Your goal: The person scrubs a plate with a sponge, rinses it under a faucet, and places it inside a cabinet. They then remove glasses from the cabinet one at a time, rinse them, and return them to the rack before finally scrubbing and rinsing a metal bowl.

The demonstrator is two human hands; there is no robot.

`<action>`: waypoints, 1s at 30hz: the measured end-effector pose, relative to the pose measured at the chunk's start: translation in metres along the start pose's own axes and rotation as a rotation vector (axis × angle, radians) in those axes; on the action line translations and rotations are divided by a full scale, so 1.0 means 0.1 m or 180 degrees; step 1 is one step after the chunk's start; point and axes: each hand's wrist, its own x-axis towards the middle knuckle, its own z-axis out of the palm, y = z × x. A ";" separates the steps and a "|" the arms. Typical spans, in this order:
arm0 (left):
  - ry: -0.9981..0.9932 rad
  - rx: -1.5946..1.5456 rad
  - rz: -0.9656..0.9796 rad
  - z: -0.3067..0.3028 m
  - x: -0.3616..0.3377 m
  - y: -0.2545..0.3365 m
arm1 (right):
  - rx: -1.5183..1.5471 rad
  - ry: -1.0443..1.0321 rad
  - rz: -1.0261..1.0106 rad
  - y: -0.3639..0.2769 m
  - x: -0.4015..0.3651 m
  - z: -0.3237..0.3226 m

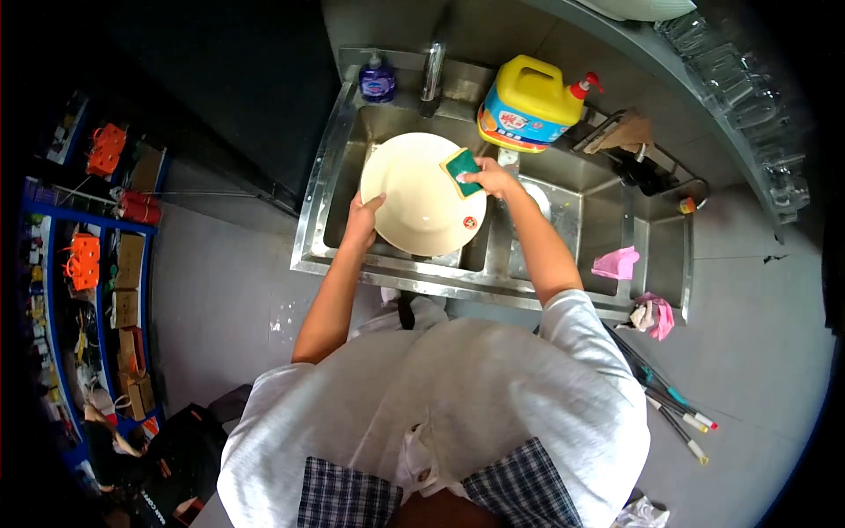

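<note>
My left hand (363, 218) grips a large cream plate (409, 194) by its left rim, thumb over the edge. The plate is held over the left basin of a steel sink (330, 224) and bears a small red round mark near its lower right rim. In my right hand (495, 179) is a green and yellow sponge (461, 171), fingers closed round its right side. The sponge overlaps the plate's upper right rim, and a white spot shows on its green face.
Behind the sink stand a tap (432, 75), a purple soap bottle (377, 81) and a yellow detergent jug (533, 99) with a red pump. Pink cloths (616, 263) lie on the right side. Glasses (739, 92) line a shelf at upper right. Poles (673, 405) lie on the floor.
</note>
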 end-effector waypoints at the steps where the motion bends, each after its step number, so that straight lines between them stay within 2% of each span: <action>1: -0.0035 -0.0020 -0.0020 0.00 0.02 -0.01 | -0.0187 0.0199 -0.0057 0.01 -0.03 0.01; 3: -0.0096 -0.0050 -0.0061 -0.01 0.06 -0.04 | -0.0016 0.0396 -0.0601 0.14 -0.04 -0.01; 6: 0.0000 -0.0171 -0.0054 -0.06 0.12 -0.11 | -0.0455 0.0867 -0.1059 0.41 -0.02 -0.10; 9: 0.0157 -0.0196 -0.0107 -0.10 0.12 -0.08 | 0.1015 0.0904 -0.0174 0.47 -0.28 -0.02; 10: 0.0202 -0.0257 -0.0180 -0.12 0.13 -0.09 | 0.1484 0.0659 0.0140 0.43 -0.36 0.02; 11: 0.0215 -0.0275 -0.0212 -0.10 0.13 -0.09 | 0.1955 0.0310 0.0332 0.28 -0.50 0.13; 13: 0.0251 -0.0331 -0.0262 -0.05 0.13 -0.08 | 0.2300 0.0182 0.0471 0.39 -0.41 0.15; 16: 0.0172 -0.0043 0.0047 0.10 0.11 -0.11 | 0.2156 0.0173 0.0103 0.57 -0.19 0.28; 18: 0.0148 0.0067 0.0246 0.19 0.10 -0.13 | 0.2044 0.0472 0.0131 0.57 -0.22 0.30; 19: 0.0157 0.0046 0.0165 0.21 0.09 -0.12 | 0.2124 0.0607 0.0109 0.55 -0.27 0.32; 22: 0.0179 0.0006 0.0047 0.23 0.10 -0.09 | 0.2501 0.0190 0.0275 0.69 -0.38 0.34; 26: 0.0221 -0.0100 0.0021 0.10 0.16 -0.22 | 0.2524 0.0094 0.0342 0.67 -0.62 0.39; 29: 0.0288 -0.0197 -0.0006 0.09 0.19 -0.25 | 0.2438 0.0126 0.0643 0.67 -0.69 0.40; 30: 0.0302 -0.0250 -0.0036 0.12 0.19 -0.25 | 0.2494 0.0078 0.0467 0.64 -0.73 0.41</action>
